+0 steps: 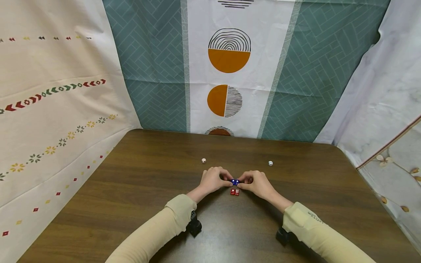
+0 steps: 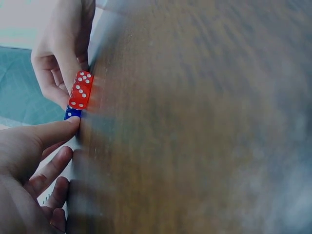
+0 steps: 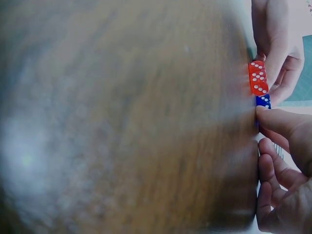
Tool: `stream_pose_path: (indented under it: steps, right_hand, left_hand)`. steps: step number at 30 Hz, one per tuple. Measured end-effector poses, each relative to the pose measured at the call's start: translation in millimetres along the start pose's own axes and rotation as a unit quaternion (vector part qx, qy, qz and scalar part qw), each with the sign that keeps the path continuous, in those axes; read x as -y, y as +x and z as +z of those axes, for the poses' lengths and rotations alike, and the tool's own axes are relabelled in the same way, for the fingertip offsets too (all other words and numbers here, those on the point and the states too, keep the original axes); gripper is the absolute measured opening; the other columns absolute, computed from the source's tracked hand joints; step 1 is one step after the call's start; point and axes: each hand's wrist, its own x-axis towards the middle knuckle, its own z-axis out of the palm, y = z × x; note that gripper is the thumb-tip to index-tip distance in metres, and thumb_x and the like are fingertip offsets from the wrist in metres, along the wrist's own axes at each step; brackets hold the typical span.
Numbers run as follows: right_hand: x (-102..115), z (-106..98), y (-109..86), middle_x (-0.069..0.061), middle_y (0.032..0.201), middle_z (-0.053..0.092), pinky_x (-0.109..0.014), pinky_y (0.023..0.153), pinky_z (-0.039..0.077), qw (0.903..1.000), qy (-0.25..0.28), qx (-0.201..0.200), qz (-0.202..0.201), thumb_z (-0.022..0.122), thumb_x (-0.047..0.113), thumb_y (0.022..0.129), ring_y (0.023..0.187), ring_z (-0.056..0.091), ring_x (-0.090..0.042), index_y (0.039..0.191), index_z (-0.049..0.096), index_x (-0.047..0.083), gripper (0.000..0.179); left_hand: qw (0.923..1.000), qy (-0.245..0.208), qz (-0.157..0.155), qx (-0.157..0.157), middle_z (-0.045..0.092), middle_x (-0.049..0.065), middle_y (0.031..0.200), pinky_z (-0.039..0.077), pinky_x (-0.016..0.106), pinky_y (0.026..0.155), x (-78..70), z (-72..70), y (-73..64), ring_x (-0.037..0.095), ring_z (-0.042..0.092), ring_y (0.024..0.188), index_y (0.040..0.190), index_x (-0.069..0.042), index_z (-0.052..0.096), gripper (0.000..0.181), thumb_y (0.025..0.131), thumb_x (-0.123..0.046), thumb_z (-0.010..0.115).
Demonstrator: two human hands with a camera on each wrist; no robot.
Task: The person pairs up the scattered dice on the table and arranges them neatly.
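Note:
Two blue dice sit side by side on the table between my hands. My left hand [image 1: 212,180] pinches the left blue die [image 1: 233,181] with thumb and fingertips. From the other side, my right hand [image 1: 258,182] pinches the right blue die [image 1: 237,182]. Just nearer to me, a pair of red dice [image 1: 234,192] lies side by side, white pips showing. In the left wrist view, the red dice [image 2: 81,90] partly cover the blue ones, and my left thumb lies over a blue die [image 2: 72,113]. In the right wrist view, a blue die [image 3: 263,101] shows by my right thumb.
Beyond my left hand, a white die [image 1: 204,160] rests on the brown wooden table [image 1: 138,204]. Another white die [image 1: 270,163] lies farther back on the right. Patterned cloths [image 1: 158,65] hang behind the table and along both sides.

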Motion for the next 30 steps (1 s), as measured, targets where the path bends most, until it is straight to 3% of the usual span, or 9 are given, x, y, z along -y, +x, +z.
stream_pose_path:
  steps: [30]
  right_hand:
    - [-0.5,-1.3,-0.3,0.002,0.07,0.06,-0.022,0.056,0.041,0.9998,0.013,0.015,0.002,0.079,0.017,0.083,0.064,0.05,-0.01,0.092,0.077,0.016,0.009]
  left_hand:
    - [1.0,-0.003,0.003,-0.001,0.065,-0.01,0.079,0.032,0.033,0.074,-2.0,-0.6,-2.7,0.005,0.055,0.075,0.091,-0.03,0.079,0.012,0.08,-0.033,0.082]
